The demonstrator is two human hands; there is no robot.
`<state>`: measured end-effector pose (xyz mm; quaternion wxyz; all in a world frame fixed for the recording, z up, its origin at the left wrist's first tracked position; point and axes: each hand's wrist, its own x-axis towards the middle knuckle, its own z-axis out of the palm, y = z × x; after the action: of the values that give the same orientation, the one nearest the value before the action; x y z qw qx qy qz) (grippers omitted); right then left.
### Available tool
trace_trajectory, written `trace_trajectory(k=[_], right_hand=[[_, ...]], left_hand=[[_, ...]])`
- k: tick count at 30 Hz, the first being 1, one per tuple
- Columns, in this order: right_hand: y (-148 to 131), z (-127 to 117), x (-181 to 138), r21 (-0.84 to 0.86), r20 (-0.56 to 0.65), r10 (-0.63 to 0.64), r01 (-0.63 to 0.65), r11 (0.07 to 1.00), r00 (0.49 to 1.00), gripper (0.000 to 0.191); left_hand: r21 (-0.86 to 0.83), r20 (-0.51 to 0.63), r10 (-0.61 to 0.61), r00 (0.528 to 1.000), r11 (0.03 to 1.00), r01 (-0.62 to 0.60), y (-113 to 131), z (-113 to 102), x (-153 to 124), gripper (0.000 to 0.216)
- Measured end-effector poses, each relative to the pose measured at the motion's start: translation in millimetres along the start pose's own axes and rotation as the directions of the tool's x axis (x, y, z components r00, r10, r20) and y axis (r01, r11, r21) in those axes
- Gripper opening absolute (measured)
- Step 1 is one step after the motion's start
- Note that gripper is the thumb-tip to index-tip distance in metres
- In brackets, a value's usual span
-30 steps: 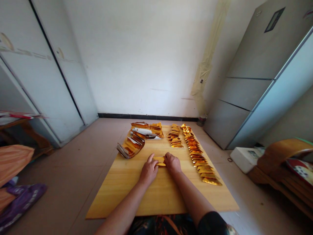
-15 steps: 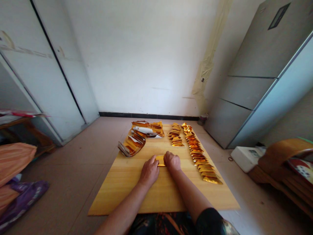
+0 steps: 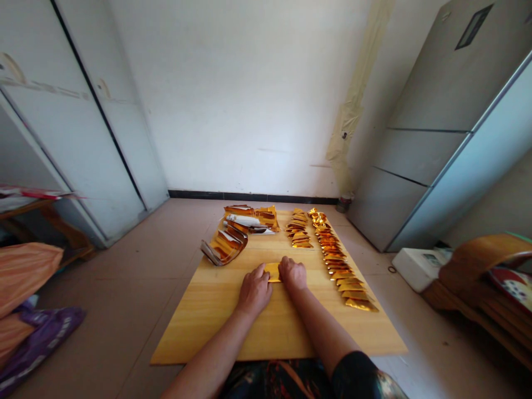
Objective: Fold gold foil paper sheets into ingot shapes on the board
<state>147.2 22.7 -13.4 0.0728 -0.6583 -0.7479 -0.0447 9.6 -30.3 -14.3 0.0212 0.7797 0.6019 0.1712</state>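
A small piece of gold foil paper [image 3: 273, 272] lies on the wooden board [image 3: 216, 327] between my two hands. My left hand [image 3: 255, 289] has its fingers closed on the paper's left end. At the right end, my right hand [image 3: 293, 272] is curled over with its fingertips pressed on the paper. The fingers partly cover both ends. To the right runs a long row of folded gold paper pieces [image 3: 338, 271], overlapping each other. A shorter row of folded gold pieces [image 3: 299, 228] sits beyond my right hand.
Loose gold and white foil sheets [image 3: 228, 244] are piled at the board's far left. A grey refrigerator [image 3: 411, 138] stands at the right, near a white box [image 3: 415, 269] and wooden furniture [image 3: 469, 277]. Orange and purple bags [image 3: 41, 338] lie at the left.
Both hands stay in nearly the same place on the gold paper. Slightly more of the paper's surface shows between them. The rows and the pile are unchanged.
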Motion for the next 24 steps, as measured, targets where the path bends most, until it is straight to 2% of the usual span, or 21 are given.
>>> trace_trajectory(k=[6, 14, 20, 24], right_hand=[[-0.9, 0.8, -1.6, -0.005, -0.018, -0.003, 0.003, 1.0, 1.0, 0.02], [-2.3, -1.4, -3.0, 0.014, -0.044, 0.075, -0.074, 0.997, 0.996, 0.018], [2.0, -4.0, -4.9, 0.062, -0.096, 0.075, -0.069, 0.996, 0.993, 0.022], [9.7, -1.8, -3.5, 0.098, -0.087, 0.054, -0.046, 0.994, 0.995, 0.022]], left_hand=[[0.065, -0.041, 0.001, 0.999, 0.998, 0.002, 2.3, -3.3, -2.7, 0.024], [0.024, -0.077, 0.021, 0.997, 1.0, -0.019, 5.3, -11.3, -2.1, 0.023], [-0.045, -0.053, -0.072, 0.996, 0.997, 0.07, -1.9, -7.3, 4.4, 0.025], [-0.068, -0.035, -0.139, 0.99, 0.988, 0.136, -6.9, -6.1, 7.6, 0.01]])
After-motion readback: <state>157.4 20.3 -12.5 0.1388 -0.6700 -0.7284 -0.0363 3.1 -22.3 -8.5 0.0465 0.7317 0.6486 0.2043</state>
